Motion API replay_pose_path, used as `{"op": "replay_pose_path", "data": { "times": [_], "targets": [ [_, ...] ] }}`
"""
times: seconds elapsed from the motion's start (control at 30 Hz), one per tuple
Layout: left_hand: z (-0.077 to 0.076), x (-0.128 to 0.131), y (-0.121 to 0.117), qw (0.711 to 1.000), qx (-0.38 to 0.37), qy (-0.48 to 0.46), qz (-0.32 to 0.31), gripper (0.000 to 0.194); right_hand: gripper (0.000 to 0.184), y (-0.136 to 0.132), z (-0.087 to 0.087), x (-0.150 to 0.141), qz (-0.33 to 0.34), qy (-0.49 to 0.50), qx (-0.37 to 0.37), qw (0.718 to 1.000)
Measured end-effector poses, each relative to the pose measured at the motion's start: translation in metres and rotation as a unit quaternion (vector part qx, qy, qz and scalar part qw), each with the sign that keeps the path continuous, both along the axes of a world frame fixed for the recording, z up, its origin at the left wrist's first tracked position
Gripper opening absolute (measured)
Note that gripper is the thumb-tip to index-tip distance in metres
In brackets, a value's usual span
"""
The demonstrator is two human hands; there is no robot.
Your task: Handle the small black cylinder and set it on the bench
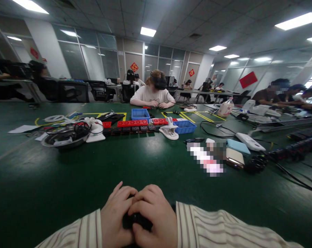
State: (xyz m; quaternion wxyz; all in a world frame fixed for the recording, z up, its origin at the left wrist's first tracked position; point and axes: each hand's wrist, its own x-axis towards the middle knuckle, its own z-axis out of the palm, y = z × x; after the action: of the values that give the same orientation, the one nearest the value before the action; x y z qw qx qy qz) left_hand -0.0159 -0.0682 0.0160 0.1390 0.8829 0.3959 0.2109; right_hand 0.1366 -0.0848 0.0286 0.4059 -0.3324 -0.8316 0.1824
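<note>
My left hand point(120, 212) and my right hand point(152, 213) meet at the bottom middle of the view, just over the green table point(114, 165). Their curled fingers wrap round a small, smooth black object point(143, 220). Most of it is covered by the fingers, so its kind cannot be made out. The fingertips of the two hands touch or overlap above it. Both wrists come out of cream sleeves with brown stripes point(210, 224).
Red and black block strips point(132, 123), blue bins point(185, 126), a white clip stand point(169, 130) and a metal bowl point(65, 139) with cables stand farther back. On the right lie a power bank point(235, 157), a white device point(250, 142) and black cables. A person point(153, 91) sits opposite.
</note>
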Motion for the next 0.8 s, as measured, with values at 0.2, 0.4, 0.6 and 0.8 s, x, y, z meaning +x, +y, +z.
{"op": "replay_pose_path", "data": {
  "times": [0.2,0.4,0.6,0.8],
  "targets": [
    [0.000,0.002,0.000,1.000,-0.017,-0.005,0.000,0.032,0.017,0.004,0.007,0.004,0.064,-0.040,0.031,0.997],
    [-0.013,-0.001,0.001,0.999,-0.002,-0.041,0.013,0.050,0.027,0.005,0.008,0.007,0.059,0.011,-0.011,0.998],
    [-0.014,-0.002,0.002,0.999,0.032,-0.026,0.006,0.075,0.054,0.004,0.001,0.003,-0.027,0.047,-0.041,0.998],
    [-0.001,0.000,0.001,1.000,0.014,0.005,0.017,0.035,0.024,0.001,0.001,0.001,-0.051,-0.048,-0.022,0.997]
  ]
}}
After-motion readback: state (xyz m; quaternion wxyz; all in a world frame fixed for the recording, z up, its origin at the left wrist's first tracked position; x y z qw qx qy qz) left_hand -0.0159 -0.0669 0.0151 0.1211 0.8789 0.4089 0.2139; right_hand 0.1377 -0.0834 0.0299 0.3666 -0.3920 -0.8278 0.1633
